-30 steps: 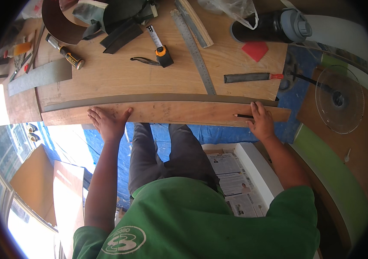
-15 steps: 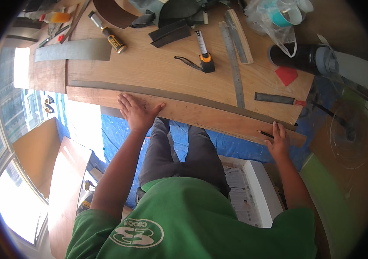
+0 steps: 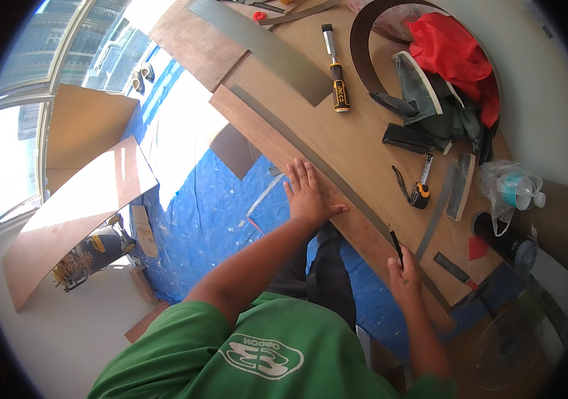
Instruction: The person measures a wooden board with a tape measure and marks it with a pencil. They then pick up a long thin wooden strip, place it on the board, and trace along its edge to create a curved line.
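Note:
A long reddish-brown wooden board (image 3: 257, 133) lies along the near edge of the workbench, with a narrow dark grey strip (image 3: 337, 176) showing along its far side. My left hand (image 3: 310, 199) is laid flat on the board's middle, fingers spread and thumb out to the right. Farther right, my right hand (image 3: 405, 276) pinches a dark pencil (image 3: 396, 243) that points up and away over the board. Just beyond that hand lies a steel ruler (image 3: 434, 223).
On the bench are a chisel (image 3: 338, 80), a tape measure (image 3: 420, 193), a grey metal sheet (image 3: 264, 53), a wood offcut (image 3: 461, 186), a dark-bladed tool (image 3: 453, 268) and a black bottle (image 3: 503, 239). Blue sheeting (image 3: 204, 213) covers the floor; a panel (image 3: 84, 213) leans left.
My view has swung left. The right hand has shifted left along the board and turned the pencil from pointing sideways to pointing away from me. The left hand stays flat on the board.

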A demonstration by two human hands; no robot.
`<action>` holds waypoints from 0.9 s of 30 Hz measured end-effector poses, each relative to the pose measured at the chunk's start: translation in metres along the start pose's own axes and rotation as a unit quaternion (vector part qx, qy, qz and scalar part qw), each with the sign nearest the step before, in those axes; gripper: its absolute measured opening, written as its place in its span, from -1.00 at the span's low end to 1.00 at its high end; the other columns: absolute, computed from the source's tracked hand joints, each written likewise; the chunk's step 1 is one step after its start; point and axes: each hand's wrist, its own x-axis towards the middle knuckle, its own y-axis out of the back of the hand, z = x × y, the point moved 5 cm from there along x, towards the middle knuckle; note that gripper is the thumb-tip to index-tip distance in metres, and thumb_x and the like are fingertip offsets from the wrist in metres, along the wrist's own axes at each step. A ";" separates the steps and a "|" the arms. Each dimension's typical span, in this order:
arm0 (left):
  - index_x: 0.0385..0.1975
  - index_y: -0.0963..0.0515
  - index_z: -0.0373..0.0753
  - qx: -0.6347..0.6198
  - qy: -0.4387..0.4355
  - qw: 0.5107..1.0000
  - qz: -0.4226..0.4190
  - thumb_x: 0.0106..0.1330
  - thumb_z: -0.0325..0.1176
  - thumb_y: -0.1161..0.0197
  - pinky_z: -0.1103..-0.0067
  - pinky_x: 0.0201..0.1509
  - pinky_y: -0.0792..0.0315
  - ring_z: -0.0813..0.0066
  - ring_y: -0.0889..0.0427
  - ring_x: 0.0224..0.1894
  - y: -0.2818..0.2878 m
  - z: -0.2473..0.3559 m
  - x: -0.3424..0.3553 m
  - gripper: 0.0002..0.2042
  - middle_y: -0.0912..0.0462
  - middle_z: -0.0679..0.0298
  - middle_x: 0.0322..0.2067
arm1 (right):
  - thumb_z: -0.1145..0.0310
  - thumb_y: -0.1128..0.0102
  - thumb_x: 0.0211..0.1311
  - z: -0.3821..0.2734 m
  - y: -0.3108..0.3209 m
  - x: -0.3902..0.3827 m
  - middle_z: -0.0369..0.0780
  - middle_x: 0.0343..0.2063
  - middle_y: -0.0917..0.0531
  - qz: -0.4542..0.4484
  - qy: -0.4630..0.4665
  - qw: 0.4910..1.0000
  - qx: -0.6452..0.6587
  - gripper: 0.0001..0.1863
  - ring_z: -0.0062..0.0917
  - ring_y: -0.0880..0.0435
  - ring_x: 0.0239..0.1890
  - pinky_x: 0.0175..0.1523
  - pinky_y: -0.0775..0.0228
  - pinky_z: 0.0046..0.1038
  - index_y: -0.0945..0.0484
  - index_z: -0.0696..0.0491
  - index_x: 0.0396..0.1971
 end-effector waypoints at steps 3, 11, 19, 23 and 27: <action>0.65 0.22 -0.37 -0.027 -0.004 1.000 -0.011 -0.16 0.33 -0.66 -0.09 0.68 0.29 -0.13 0.50 0.70 0.000 -0.001 0.000 0.51 0.39 -0.07 0.68 | 0.38 -0.11 0.50 -0.067 -0.017 0.067 0.14 0.06 -0.67 0.029 0.194 0.978 -0.075 -0.56 0.02 -0.68 0.11 0.14 -0.55 -0.14 -0.48 0.25 0.28; 0.65 0.21 -0.37 -0.078 -0.041 0.996 -0.002 -0.10 0.34 -0.63 -0.12 0.67 0.39 -0.16 0.51 0.70 -0.016 -0.014 0.002 0.47 0.42 -0.09 0.67 | 0.43 -0.18 0.45 -0.259 -0.076 0.176 0.07 -0.19 -0.76 -0.029 0.308 0.950 -0.039 -0.60 0.08 -0.75 -0.13 0.00 -0.61 -0.05 -0.52 0.07 0.25; 0.59 0.00 -0.40 -0.107 -0.082 0.990 0.032 -0.06 0.26 -0.61 -0.14 0.66 0.41 -0.29 0.45 0.68 -0.034 -0.021 0.004 0.32 0.24 -0.19 0.65 | 0.31 -0.22 0.46 -0.285 -0.153 0.254 0.05 -0.04 -0.75 -0.025 0.242 0.968 0.059 -0.66 0.01 -0.74 0.02 0.09 -0.58 -0.04 -0.54 0.14 0.12; 0.57 -0.07 -0.39 -0.116 -0.096 0.987 0.050 0.10 0.12 -0.54 -0.15 0.66 0.39 -0.36 0.38 0.67 -0.033 -0.023 0.004 0.13 0.10 -0.23 0.62 | 0.28 -0.30 0.39 -0.289 -0.176 0.259 0.04 -0.08 -0.75 -0.063 0.145 0.987 0.040 -0.66 0.04 -0.72 0.01 0.09 -0.58 -0.04 -0.56 0.18 0.01; 0.54 -0.14 -0.39 -0.133 -0.121 0.983 0.048 0.23 0.06 -0.44 -0.15 0.66 0.37 -0.37 0.32 0.67 -0.025 -0.027 0.000 -0.01 0.02 -0.23 0.60 | 0.32 -0.38 0.30 -0.271 -0.192 0.270 0.03 -0.16 -0.76 0.037 0.294 0.954 -0.043 -0.65 0.00 -0.74 -0.08 0.03 -0.59 -0.12 -0.62 0.17 0.00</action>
